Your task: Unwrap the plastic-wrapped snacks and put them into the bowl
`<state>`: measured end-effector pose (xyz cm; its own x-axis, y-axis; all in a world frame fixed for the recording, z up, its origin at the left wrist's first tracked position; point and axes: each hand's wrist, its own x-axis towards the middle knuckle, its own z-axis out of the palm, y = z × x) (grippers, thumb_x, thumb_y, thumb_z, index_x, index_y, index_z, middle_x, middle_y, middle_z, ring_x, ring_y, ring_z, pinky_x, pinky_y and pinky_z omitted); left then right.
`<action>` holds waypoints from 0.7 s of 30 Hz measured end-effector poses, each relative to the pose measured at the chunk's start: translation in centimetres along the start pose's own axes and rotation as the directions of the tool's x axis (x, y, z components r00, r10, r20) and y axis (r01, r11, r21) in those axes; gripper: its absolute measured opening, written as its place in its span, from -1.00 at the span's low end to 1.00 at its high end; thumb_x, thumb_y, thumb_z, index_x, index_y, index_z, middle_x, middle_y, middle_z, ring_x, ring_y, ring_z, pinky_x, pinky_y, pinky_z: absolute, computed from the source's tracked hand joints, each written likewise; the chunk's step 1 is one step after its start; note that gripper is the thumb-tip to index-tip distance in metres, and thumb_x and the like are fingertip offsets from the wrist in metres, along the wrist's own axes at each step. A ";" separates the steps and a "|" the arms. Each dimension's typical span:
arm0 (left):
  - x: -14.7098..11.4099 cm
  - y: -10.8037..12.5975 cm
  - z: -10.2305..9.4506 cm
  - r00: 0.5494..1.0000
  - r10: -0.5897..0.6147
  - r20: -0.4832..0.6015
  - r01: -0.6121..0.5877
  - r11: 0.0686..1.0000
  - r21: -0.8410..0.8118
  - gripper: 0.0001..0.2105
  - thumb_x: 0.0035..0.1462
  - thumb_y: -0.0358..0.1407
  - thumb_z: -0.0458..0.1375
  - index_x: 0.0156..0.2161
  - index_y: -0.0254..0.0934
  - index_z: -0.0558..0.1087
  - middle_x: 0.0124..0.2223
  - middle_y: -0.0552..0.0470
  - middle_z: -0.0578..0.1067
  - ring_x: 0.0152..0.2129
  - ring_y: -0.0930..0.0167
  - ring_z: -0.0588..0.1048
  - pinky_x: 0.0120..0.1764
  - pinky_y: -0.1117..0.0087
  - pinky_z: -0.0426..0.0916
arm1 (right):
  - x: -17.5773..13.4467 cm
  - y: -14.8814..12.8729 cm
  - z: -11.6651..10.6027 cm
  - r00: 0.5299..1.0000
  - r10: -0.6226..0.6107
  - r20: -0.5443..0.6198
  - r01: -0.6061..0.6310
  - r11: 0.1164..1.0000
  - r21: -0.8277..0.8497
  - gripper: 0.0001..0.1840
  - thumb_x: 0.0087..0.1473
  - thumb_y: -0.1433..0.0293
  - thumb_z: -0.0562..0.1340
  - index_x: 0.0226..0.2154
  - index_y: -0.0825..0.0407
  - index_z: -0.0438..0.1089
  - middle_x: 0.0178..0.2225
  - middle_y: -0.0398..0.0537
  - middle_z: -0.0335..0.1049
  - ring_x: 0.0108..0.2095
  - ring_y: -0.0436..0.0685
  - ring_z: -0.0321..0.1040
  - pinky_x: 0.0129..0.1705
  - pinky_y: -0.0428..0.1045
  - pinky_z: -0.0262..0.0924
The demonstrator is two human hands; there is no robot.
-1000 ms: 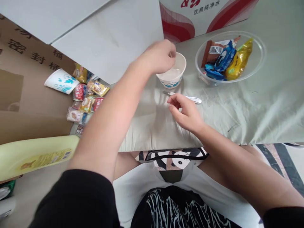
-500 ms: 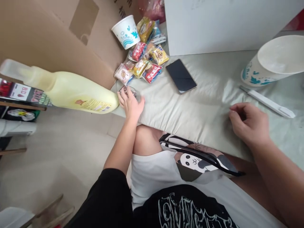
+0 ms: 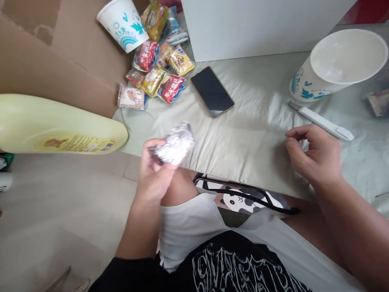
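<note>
My left hand (image 3: 154, 174) is closed around the edge of a shiny silver foil packet (image 3: 178, 144), raised above the near edge of the cloth-covered surface; the packet is a little blurred. My right hand (image 3: 316, 152) rests on the cloth with its fingers curled and the thumb against the index finger, nothing visible in it. Just beyond it lies a white utility knife (image 3: 323, 121). Several wrapped snacks (image 3: 152, 83) are piled beyond my left hand, and a black-screened phone (image 3: 212, 91) lies to their right.
A patterned paper cup (image 3: 123, 26) leans by the cardboard box (image 3: 82, 52) at the back left. Another, larger-looking paper cup (image 3: 316, 77) stands at right. A pale yellow bottle (image 3: 60, 125) is at left. A white box (image 3: 258, 26) stands behind the phone.
My left hand has lifted the packet off the cloth by the bottle and turned it, bringing it nearer to me. My right hand stays curled on the cloth. The view has shifted.
</note>
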<state>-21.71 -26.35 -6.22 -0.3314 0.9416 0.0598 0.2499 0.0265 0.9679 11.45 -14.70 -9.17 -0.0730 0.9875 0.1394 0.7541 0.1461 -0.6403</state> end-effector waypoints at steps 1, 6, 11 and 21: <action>0.5 0.2 1.6 0.996 -0.037 0.077 0.044 0.995 -0.091 -0.58 0.05 0.02 0.37 -0.04 0.02 0.39 0.03 -0.04 0.50 -0.08 0.20 0.56 -0.16 0.14 0.59 | 0.4 0.6 -0.7 0.999 -0.005 -0.054 0.002 0.998 -0.063 -0.92 -0.02 0.38 0.17 -0.39 -0.06 0.38 -0.37 0.04 0.51 -0.32 0.21 0.45 -0.13 0.12 0.31; 6.1 -0.3 11.0 0.956 -0.034 0.292 0.094 0.976 -0.196 -0.38 -0.06 -0.08 0.48 0.11 -0.03 0.41 -0.09 -0.02 0.48 -0.12 0.21 0.56 -0.14 0.19 0.57 | 2.1 5.1 -4.2 0.966 0.180 -0.187 -0.246 0.864 -0.440 -0.64 0.07 0.31 0.22 -0.09 0.08 0.50 -0.13 0.31 0.51 0.00 0.42 0.41 0.06 0.26 0.22; 8.8 -1.5 16.0 0.917 -0.026 0.398 0.120 0.970 -0.213 -0.36 -0.01 0.00 0.44 0.18 0.00 0.38 -0.01 -0.06 0.49 -0.07 0.20 0.55 -0.12 0.18 0.57 | 2.1 6.9 -4.9 0.979 0.202 0.030 -0.158 0.843 -0.514 -0.57 0.18 0.26 0.19 0.01 0.15 0.52 -0.01 0.39 0.49 0.05 0.45 0.36 0.05 0.23 0.16; 9.6 -3.1 15.0 0.917 -0.061 0.395 0.148 0.970 -0.193 -0.15 -0.17 0.04 0.51 0.24 -0.01 0.33 0.13 -0.13 0.45 0.04 0.13 0.52 0.03 0.14 0.52 | 2.3 3.0 -4.9 0.963 0.267 0.037 -0.266 0.964 -0.020 -0.77 0.08 0.27 0.20 -0.25 0.00 0.48 -0.62 -0.17 0.33 -0.55 0.10 0.22 -0.38 0.02 0.04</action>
<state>-11.98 -12.36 -12.33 0.0399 0.9941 -0.1004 0.0175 0.0998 0.9949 16.72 -12.33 -7.04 0.1064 0.9922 -0.0648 0.7594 -0.1232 -0.6389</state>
